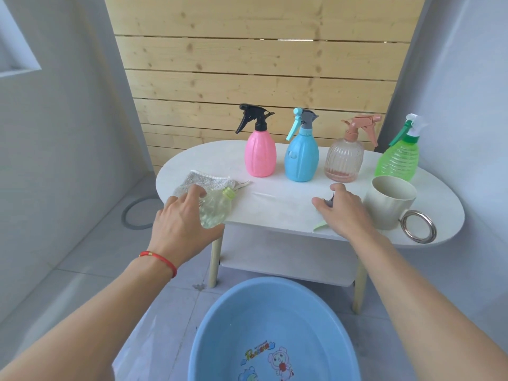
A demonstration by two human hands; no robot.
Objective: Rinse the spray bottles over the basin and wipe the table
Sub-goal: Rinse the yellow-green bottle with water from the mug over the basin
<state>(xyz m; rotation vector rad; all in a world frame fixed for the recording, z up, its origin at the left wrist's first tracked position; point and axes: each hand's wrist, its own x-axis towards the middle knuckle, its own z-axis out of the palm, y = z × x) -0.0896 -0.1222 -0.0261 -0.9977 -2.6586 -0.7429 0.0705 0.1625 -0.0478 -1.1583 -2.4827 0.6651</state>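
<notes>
— Lying under the left hand (181,215), what is that?
— A clear bottle (213,209), cap off, on the surface (277,204); the left fingers (196,192) curl over it, with a cloth (203,181) just beyond them.
— And the right hand (343,210)?
— Its fingers pinch a spray head (330,200). Beyond stand pink (260,155), blue (301,158), peach (343,160) and green (398,160) bottles; a mug (390,204) sits beside, a basin (275,325) below.

— From where is the scene viewed?

— A single wide-angle view is taken from head height, aimed forward and down. The table (275,204) is seen close, within arm's reach, and the basin (220,312) is cut off below.

— Is anything distorted?

— Straight lines near the edges appear bent, probably by the lens.
</notes>
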